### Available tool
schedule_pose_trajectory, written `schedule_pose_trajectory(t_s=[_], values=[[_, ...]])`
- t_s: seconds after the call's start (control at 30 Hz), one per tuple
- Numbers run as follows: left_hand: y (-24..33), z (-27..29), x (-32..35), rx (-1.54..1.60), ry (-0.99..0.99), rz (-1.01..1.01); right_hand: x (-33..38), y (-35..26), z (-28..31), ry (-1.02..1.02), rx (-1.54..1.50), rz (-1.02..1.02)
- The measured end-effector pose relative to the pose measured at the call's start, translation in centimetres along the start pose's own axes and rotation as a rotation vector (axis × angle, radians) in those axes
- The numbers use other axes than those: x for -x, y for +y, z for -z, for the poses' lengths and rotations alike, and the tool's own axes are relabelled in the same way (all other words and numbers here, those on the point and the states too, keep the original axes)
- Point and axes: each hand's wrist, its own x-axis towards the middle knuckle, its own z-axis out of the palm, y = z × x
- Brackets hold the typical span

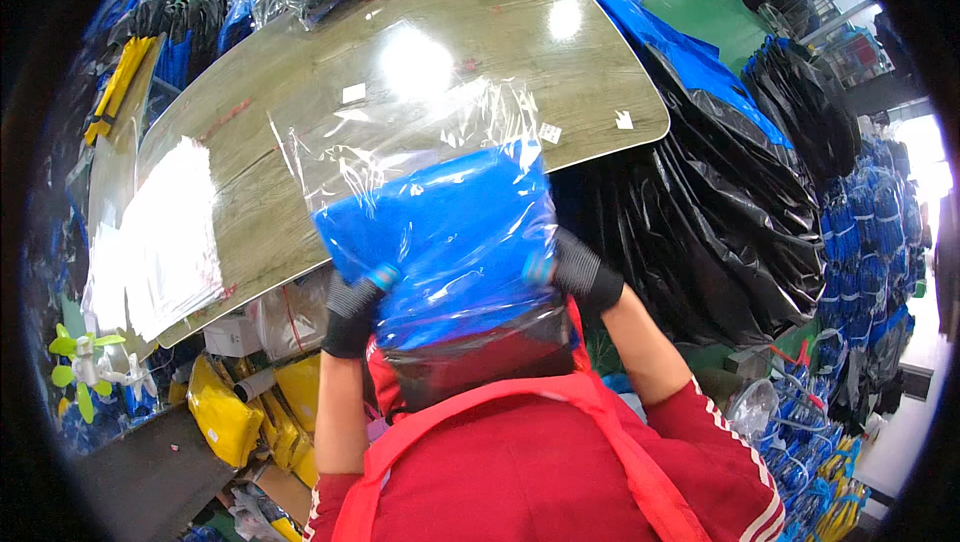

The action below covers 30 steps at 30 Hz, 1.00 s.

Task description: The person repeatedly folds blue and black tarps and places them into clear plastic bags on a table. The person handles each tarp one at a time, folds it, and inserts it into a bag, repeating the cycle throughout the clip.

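Observation:
In front of my body I hold a clear plastic bag (460,127) with a folded blue and black sheet (450,232) inside. My left hand (355,314), in a black striped glove with light-blue fingertips, grips the near left side of the package. My right hand (583,272), gloved alike, clasps the right side, thumb on the front. The blue part of the sheet faces up, and its black part hangs below, close to my red apron. Past the fold, the crinkled, see-through end of the bag lies over the table (300,62). The fingers behind the package are hidden.
White paper sheets (175,242) lie at the table's left end, with small white labels (354,93) farther in. Large black sheets (690,222) drape at the right. Tied blue bundles (865,212) stand beyond. Yellow packages (222,412) and a small green fan (85,367) are at the lower left.

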Motion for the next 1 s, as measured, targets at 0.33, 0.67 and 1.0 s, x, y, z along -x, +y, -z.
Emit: schedule_pose_trajectory(t_s=[0.33, 0.67, 1.0], values=[[-7.2, -1.8, 6.0, 0.078, -0.075, 0.168, 7.2, 7.8, 0.9, 0.07, 0.026, 0.006], [-3.4, -2.4, -1.9, 0.713, 0.165, -0.168, -1.9, -0.9, -1.9, -0.093, -0.032, 0.705], [16.0, -5.3, -1.1, -1.298, 0.179, -1.294, -6.6, -6.5, 0.2, -0.052, 0.55, 1.025]])
